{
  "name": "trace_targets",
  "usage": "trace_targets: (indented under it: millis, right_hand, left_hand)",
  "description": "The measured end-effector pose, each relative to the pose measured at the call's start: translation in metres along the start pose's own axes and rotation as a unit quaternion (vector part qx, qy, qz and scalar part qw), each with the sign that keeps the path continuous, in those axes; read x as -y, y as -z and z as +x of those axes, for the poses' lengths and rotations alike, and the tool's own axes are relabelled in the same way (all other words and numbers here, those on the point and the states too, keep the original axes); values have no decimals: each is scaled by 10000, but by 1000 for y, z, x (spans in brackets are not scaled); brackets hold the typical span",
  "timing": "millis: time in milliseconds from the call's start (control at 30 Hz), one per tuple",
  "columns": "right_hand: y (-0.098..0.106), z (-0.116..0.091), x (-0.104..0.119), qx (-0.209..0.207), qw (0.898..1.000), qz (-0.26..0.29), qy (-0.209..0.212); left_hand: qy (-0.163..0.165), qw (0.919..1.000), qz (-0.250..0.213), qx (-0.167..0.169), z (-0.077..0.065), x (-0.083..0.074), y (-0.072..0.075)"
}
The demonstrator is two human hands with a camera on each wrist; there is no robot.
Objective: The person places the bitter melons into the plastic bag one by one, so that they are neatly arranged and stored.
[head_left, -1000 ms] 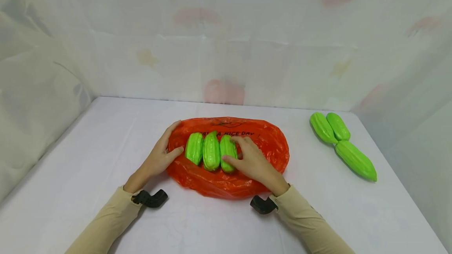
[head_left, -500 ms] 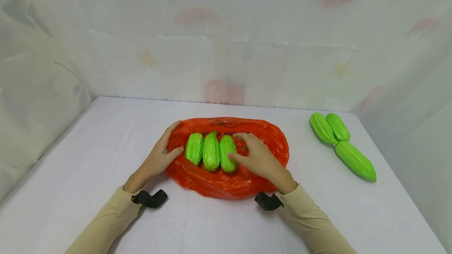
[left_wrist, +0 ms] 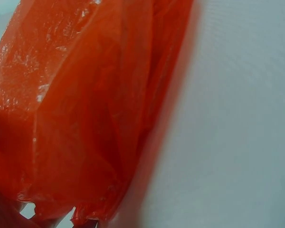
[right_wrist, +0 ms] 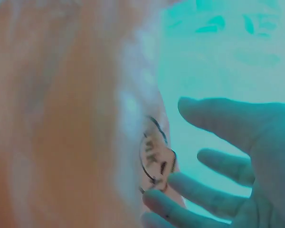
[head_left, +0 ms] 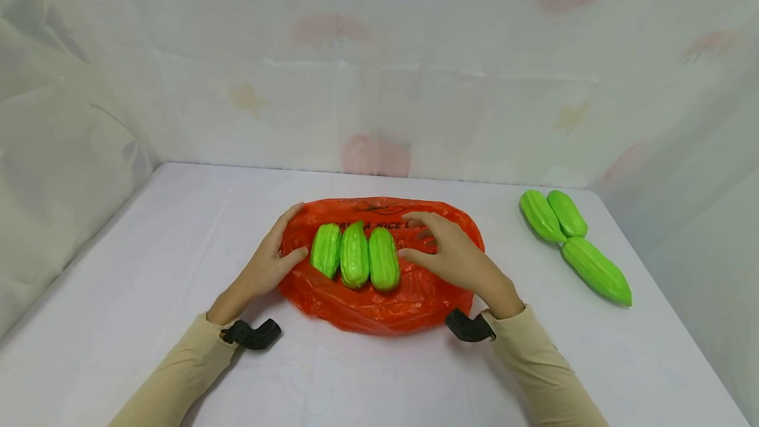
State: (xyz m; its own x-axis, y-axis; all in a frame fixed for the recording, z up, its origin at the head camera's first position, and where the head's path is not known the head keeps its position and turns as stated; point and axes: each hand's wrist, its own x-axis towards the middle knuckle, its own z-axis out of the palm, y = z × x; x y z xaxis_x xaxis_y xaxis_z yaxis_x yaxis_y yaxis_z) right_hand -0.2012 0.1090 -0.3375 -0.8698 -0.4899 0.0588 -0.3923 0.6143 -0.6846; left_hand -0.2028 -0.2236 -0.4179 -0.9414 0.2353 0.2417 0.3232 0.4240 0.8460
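In the head view, a red plastic bag (head_left: 379,318) with black lettering lies spread on the table. Three bright green ridged gourds (head_left: 354,259) sit side by side on it, towards its left half. My left hand (head_left: 267,262) holds the bag's left edge, the thumb at the near side and the fingers farther back. Just right of the rightmost gourd (head_left: 384,261), my right hand (head_left: 453,256) hovers above the bag with fingers spread and nothing in them. The left wrist view is filled by the bag's folded side (left_wrist: 85,118).
Several things frame the work: a white-covered table (head_left: 148,282), patterned cloth (head_left: 462,117) behind it, and three more green gourds (head_left: 595,271) touching one another near the right edge. A black wrist mount (head_left: 253,334) sits at each sleeve cuff.
The right hand has let go of the rightmost gourd and moved away to the right. The left hand, the bag and the gourds stay in place.
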Motion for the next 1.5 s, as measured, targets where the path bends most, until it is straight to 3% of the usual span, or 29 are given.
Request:
trace_targets:
  millis: [567, 1100, 1500]
  right_hand:
    - [34, -8, -8, -82, 10000, 1, 44]
    - [67, -19, -23, -637, 9978, -162, -74]
    - [74, -18, -46, -1071, 9937, -99, -313]
  left_hand:
    - [-43, 10000, 22, -11, 1, 0, 0]
    - [-65, 10000, -7, 2, 2, 1, 0]
    - [-9, 10000, 4, 4, 0, 0, 0]
